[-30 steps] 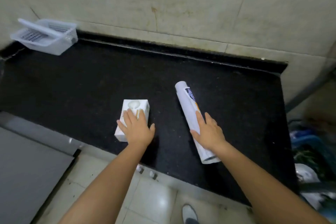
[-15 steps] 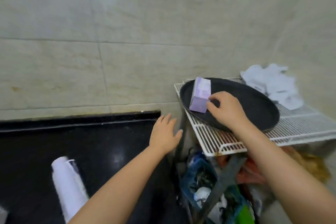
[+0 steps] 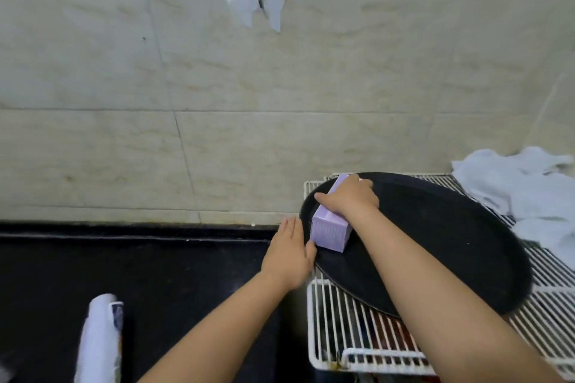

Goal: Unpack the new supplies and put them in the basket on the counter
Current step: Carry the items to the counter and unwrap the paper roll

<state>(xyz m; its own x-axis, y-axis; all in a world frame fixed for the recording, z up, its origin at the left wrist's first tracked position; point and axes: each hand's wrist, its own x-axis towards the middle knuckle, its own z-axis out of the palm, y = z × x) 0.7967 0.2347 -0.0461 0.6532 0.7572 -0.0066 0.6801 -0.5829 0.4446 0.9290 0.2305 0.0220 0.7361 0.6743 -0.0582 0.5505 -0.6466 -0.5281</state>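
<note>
A small purple box [image 3: 330, 231] rests on a black round tray [image 3: 435, 246] at the right. My right hand [image 3: 350, 197] is closed over the top of the box. My left hand [image 3: 289, 253] is flat with fingers together, its fingertips beside the box at the tray's left rim, holding nothing. A white rolled package [image 3: 99, 342] lies on the black counter [image 3: 155, 274] at the lower left. The basket is out of view.
The tray sits on a white wire rack [image 3: 342, 336] to the right of the counter. A crumpled white cloth [image 3: 529, 190] lies on the rack's far right. A tiled wall [image 3: 280, 102] rises behind everything.
My view has swung right from the counter to the rack. My right hand has shifted from the box's side onto its top, and my left hand has moved up beside the box.
</note>
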